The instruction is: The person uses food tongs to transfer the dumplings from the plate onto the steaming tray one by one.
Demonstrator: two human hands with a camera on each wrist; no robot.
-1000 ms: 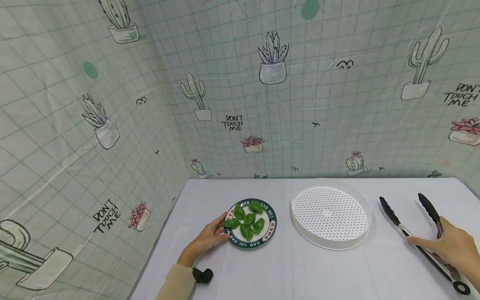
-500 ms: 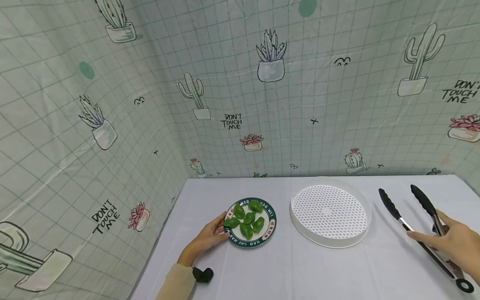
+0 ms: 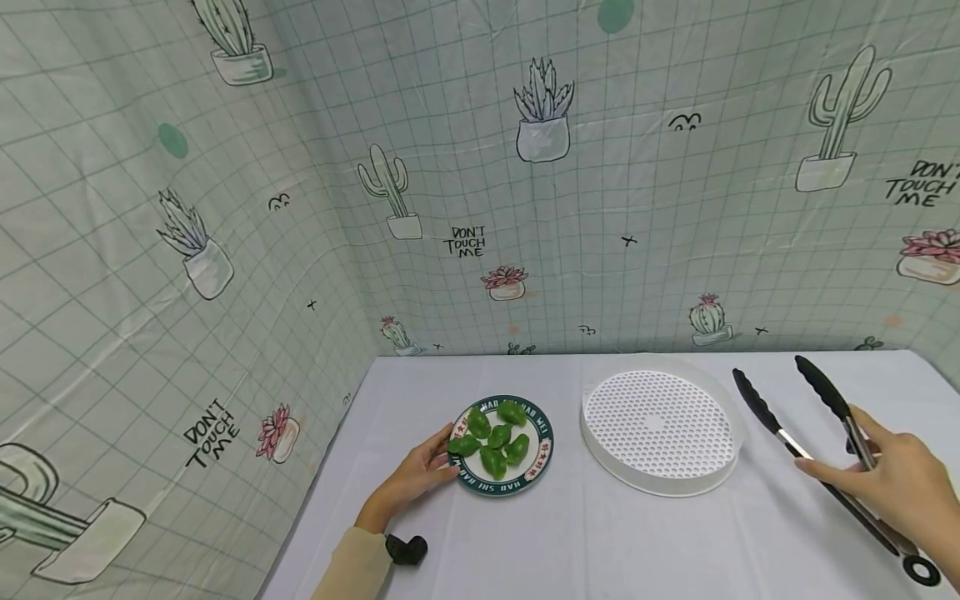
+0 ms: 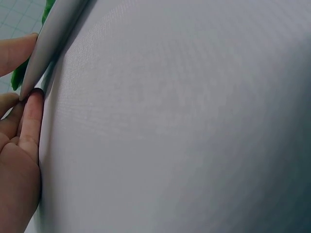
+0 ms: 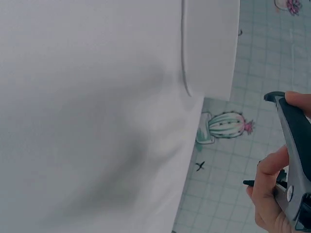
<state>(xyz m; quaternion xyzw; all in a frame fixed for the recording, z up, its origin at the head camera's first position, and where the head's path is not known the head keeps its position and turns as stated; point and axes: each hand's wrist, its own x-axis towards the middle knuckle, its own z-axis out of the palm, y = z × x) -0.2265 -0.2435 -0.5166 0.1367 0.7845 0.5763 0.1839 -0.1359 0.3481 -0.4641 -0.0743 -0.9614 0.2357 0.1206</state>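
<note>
My left hand (image 3: pixel 412 475) holds the left rim of a small round plate (image 3: pixel 547 442) with a dark green lettered border, thumb on top and fingers below in the left wrist view. Several green leaves (image 3: pixel 492 462), like basil, lie on the plate. At the right, my right hand (image 3: pixel 900 475) grips a pair of kitchen tongs (image 3: pixel 843 500), thumb on one arm and fingers round the other. The tongs' black tips are spread apart and point toward the back, with nothing between them. In the right wrist view the tongs (image 5: pixel 296 141) show close up.
A round white tray (image 3: pixel 660 483) with a perforated face stands between the plate and the tongs, its right edge near the left tip. A white cloth (image 3: pixel 570 542) covers the table. Behind and to the left hangs a grid-patterned curtain (image 3: pixel 585 192) with printed cacti.
My right hand has raised the tongs and carried them left and toward the back, near the white tray. My left hand and the plate have stayed in place.
</note>
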